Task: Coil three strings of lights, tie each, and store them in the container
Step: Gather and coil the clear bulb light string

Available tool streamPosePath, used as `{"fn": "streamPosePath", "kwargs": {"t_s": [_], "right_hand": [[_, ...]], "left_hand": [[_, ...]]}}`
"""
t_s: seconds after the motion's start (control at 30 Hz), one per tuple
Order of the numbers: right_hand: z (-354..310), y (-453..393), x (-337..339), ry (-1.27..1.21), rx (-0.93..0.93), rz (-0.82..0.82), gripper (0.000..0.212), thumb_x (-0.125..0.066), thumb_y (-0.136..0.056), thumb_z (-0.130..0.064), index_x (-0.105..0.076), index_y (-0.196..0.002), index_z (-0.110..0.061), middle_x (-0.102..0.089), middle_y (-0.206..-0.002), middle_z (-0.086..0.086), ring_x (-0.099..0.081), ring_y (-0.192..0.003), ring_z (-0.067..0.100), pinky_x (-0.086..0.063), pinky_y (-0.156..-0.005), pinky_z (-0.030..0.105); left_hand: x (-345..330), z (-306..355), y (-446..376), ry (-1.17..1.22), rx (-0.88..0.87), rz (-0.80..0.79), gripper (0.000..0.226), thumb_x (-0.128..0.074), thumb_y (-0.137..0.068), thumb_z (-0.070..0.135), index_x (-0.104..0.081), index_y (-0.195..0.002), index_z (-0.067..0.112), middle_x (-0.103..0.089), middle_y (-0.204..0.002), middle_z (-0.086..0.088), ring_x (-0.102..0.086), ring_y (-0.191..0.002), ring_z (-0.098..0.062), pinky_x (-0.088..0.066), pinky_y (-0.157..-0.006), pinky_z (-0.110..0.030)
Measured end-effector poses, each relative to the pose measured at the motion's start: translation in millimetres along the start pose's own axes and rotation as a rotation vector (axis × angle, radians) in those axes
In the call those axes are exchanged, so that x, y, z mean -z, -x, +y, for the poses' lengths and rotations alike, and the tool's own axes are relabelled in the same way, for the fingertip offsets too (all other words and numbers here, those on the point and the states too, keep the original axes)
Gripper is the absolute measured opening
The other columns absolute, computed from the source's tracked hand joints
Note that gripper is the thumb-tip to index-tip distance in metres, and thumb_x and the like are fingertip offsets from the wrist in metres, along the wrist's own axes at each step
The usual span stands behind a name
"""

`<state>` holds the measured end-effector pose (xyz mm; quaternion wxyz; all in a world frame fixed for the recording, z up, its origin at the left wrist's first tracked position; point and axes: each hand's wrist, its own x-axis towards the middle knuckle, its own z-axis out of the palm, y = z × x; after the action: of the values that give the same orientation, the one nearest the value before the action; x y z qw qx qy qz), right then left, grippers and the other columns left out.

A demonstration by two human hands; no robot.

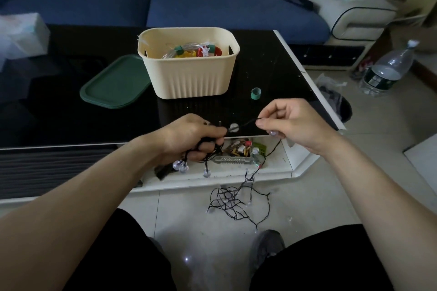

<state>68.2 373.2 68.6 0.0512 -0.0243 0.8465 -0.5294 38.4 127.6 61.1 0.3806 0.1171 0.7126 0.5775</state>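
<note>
You sit at a low desk (272, 73) with a glossy black top and a white rim, in a living room with a blue-cushioned sofa (212, 7) beyond it and pale floor tiles (307, 208) under your knees.

Beyond your two grips, on the desk, stands a cream ribbed plastic container (189, 73), rounded at the corners with slot handles; two coiled light strings (189, 51) bound with green ties lie inside it. A flat dark green lid (113, 82) lies just left of the container, touching it. A small green tie ring (255, 93) stands on the desk just beyond your right grip. A clear plastic water bottle (387, 71) stands on the floor well to the right.

Your left hand (191, 137) is palm down, fingers curled tight round a bundle of thin black wire, with round clear bulbs (181, 166) dangling below the grip. Your right hand (290, 123) is raised just right of it, thumb and forefinger pinching the same black light string (246, 122), which runs taut between both grips. From under the right grip the wire drops to the floor, where the rest lies in a loose tangle (233, 201) below and between your hands, near a grey shoe (267, 248).
</note>
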Motion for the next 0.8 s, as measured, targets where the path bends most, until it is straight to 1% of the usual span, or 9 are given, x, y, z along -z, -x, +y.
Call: {"fn": "streamPosePath", "kwargs": {"t_s": [0.13,0.27,0.37,0.47,0.53,0.6,0.7,0.77,0.8], "right_hand": [[3,3,8,0.024,-0.173,-0.246,0.044,-0.071,-0.076,-0.052,-0.073,-0.09,-0.011,-0.074,-0.083,0.01,-0.066,-0.075,0.02,-0.056,-0.076,0.032],[10,3,-3,0.197,-0.258,-0.358,0.029,-0.061,-0.098,-0.037,-0.073,-0.093,-0.011,-0.076,-0.085,0.006,-0.073,-0.084,0.023,-0.059,-0.088,0.039],[6,3,-18,0.26,-0.158,-0.284,0.024,-0.058,-0.101,-0.027,-0.071,-0.088,-0.012,-0.074,-0.073,0.002,-0.07,-0.068,0.016,-0.059,-0.078,0.037],[-6,7,-36,0.321,-0.051,-0.259,0.02,-0.063,-0.098,-0.029,-0.074,-0.087,-0.017,-0.065,-0.058,-0.009,-0.058,-0.053,0.001,-0.051,-0.058,0.022],[-13,11,-47,0.396,0.029,-0.273,0.019,-0.066,-0.096,-0.032,-0.075,-0.084,-0.02,-0.06,-0.056,-0.013,-0.051,-0.05,0.0,-0.04,-0.053,0.015],[-17,15,-53,0.444,0.082,-0.293,0.019,-0.066,-0.095,-0.033,-0.077,-0.087,-0.02,-0.063,-0.063,-0.009,-0.052,-0.055,0.003,-0.04,-0.054,0.018],[-20,18,-51,0.433,0.074,-0.324,0.017,-0.065,-0.096,-0.031,-0.079,-0.095,-0.021,-0.071,-0.079,-0.01,-0.062,-0.072,0.002,-0.047,-0.067,0.02],[-22,20,-48,0.407,0.091,-0.328,0.018,-0.064,-0.097,-0.028,-0.078,-0.108,-0.024,-0.067,-0.1,-0.026,-0.058,-0.095,-0.018,-0.043,-0.085,0.006],[-21,19,-47,0.414,0.119,-0.296,0.019,-0.065,-0.097,-0.027,-0.078,-0.111,-0.025,-0.065,-0.104,-0.028,-0.056,-0.098,-0.021,-0.04,-0.088,0.003]], "left_hand": [[5,3,-6,0.338,-0.049,0.23,0.03,-0.048,-0.102,0.022,-0.051,-0.075,0.011,-0.033,-0.052,0.002,-0.028,-0.037,-0.011,-0.022,-0.038,-0.02],[11,6,-8,0.665,-0.095,0.333,0.027,-0.046,-0.102,0.023,-0.049,-0.076,0.014,-0.041,-0.054,0.003,-0.037,-0.041,-0.011,-0.033,-0.041,-0.019],[10,13,-5,0.759,-0.156,0.317,0.023,-0.044,-0.1,0.021,-0.052,-0.08,0.012,-0.054,-0.064,-0.002,-0.052,-0.05,-0.015,-0.043,-0.049,-0.022],[7,17,0,0.775,-0.209,0.225,0.022,-0.041,-0.098,0.026,-0.053,-0.091,0.008,-0.072,-0.091,-0.015,-0.07,-0.076,-0.025,-0.055,-0.07,-0.03],[3,19,1,0.752,-0.209,0.176,0.027,-0.038,-0.098,0.029,-0.051,-0.098,0.005,-0.07,-0.11,-0.026,-0.072,-0.098,-0.034,-0.055,-0.09,-0.038],[-1,18,1,0.667,-0.185,0.15,0.027,-0.038,-0.098,0.028,-0.05,-0.104,0.004,-0.067,-0.114,-0.031,-0.067,-0.109,-0.041,-0.05,-0.1,-0.045],[-7,12,-2,0.483,-0.107,0.061,0.025,-0.043,-0.098,0.027,-0.052,-0.103,0.004,-0.068,-0.114,-0.03,-0.066,-0.11,-0.042,-0.053,-0.096,-0.048],[-12,9,-3,0.4,-0.077,0.026,0.021,-0.046,-0.099,0.022,-0.057,-0.098,0.003,-0.071,-0.106,-0.025,-0.071,-0.087,-0.033,-0.059,-0.077,-0.04],[-14,7,-3,0.374,-0.072,0.04,0.021,-0.049,-0.099,0.018,-0.06,-0.096,0.001,-0.071,-0.097,-0.023,-0.069,-0.073,-0.027,-0.058,-0.067,-0.034]]}}
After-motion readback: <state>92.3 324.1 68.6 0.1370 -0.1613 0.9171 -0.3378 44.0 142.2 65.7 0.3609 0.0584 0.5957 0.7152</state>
